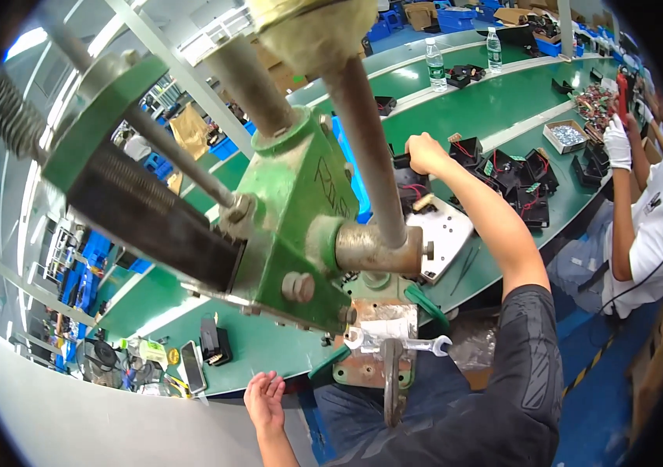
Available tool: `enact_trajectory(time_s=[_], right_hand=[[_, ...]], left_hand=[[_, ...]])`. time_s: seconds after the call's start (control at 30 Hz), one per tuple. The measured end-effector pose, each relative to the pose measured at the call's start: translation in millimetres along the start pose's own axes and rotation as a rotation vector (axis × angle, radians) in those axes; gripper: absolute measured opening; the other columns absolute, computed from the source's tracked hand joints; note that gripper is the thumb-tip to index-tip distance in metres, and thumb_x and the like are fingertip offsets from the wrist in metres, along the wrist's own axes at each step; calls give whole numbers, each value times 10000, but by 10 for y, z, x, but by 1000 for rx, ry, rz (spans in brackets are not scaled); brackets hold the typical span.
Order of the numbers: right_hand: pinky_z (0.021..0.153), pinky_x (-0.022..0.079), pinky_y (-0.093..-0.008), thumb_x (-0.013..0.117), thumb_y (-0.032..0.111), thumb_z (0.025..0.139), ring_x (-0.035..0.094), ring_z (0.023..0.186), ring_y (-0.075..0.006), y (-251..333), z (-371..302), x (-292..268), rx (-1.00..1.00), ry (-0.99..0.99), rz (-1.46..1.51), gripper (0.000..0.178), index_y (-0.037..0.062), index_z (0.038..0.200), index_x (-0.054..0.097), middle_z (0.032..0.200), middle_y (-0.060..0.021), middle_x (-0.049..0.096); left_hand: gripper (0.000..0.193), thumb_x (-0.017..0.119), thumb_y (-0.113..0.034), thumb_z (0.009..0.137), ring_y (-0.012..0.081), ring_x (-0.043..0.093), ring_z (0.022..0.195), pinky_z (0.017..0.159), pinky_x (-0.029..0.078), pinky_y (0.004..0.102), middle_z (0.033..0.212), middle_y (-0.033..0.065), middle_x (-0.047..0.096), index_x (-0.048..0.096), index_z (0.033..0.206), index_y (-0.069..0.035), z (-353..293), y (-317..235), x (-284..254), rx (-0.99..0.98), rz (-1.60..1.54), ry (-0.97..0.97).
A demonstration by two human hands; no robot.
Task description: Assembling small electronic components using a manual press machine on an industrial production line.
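A small black housing (401, 162) sits just above the centre of the frame, at the fingertips of my right hand (426, 153). I can't tell whether those fingers are clamped on it or only touching, since the back of my hand hides them. Just below it, near the middle, a white board (450, 229) with dark spots lies on the green tabletop (485, 253), tweezers (465, 268) beside it. To the right of my hand is a cluster of black boxes (512, 177) with red wires.

My left hand (267, 401) is at the lower centre-left, holding nothing, its fingers loosely curled and a little apart. Between my arms stands a green press (288, 210) (it fills much of my view), with a wrench (425, 345) lying across its base. At lower left are a phone (193, 366) and another black box (214, 342). Two bottles (435, 66) stand toward the top; at the right edge, a co-worker wears a white glove (618, 144).
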State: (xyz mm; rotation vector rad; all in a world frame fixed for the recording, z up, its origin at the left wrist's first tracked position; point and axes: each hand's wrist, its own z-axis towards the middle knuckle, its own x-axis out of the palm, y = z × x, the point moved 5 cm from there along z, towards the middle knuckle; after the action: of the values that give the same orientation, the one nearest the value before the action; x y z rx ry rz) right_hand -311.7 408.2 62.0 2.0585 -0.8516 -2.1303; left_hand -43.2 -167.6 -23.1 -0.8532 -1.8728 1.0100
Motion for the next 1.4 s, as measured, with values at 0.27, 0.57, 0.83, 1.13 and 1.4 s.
enact_trajectory(time_s=[0.27,0.57,0.83,1.13,1.4], right_hand=[[844,530,-458,690,57,728,645,962,-364,-220,-744,-42,-42,-162,-64,310,55,1039,691,1108,-196,579],[809,511,-392,757,77,695,613,841,-334,44,-1816,-478,-253,-400,108,318,97,1006,696,998,-133,571],[523,448,-297,818,71,672,554,600,-201,915,-4161,-320,-439,-766,302,346,13,990,696,836,-85,611],[528,474,-288,728,-59,684,590,655,-185,1304,-5103,-137,-973,-263,665,345,-43,1028,700,881,-131,673],[553,443,-250,694,-111,708,570,656,-151,1665,-4574,-164,-846,-13,803,280,-14,968,730,890,-84,679]], left_hand=[[160,557,-36,911,264,682,808,739,564,317,969,156,671,580,1067,-6,-149,5,431,-27,-44,240],[147,546,-15,923,209,667,826,758,552,286,976,133,671,589,1062,6,-627,-191,758,241,52,322],[387,608,-51,908,215,620,999,900,504,295,1187,148,595,512,1268,52,-1509,-322,1674,601,301,854],[522,561,-94,907,160,570,906,788,472,255,1150,118,578,410,1397,7,-1313,-257,1471,400,31,749],[444,565,-101,907,124,553,889,779,445,231,1102,79,609,497,1336,-10,-1118,-120,1016,328,53,957]])
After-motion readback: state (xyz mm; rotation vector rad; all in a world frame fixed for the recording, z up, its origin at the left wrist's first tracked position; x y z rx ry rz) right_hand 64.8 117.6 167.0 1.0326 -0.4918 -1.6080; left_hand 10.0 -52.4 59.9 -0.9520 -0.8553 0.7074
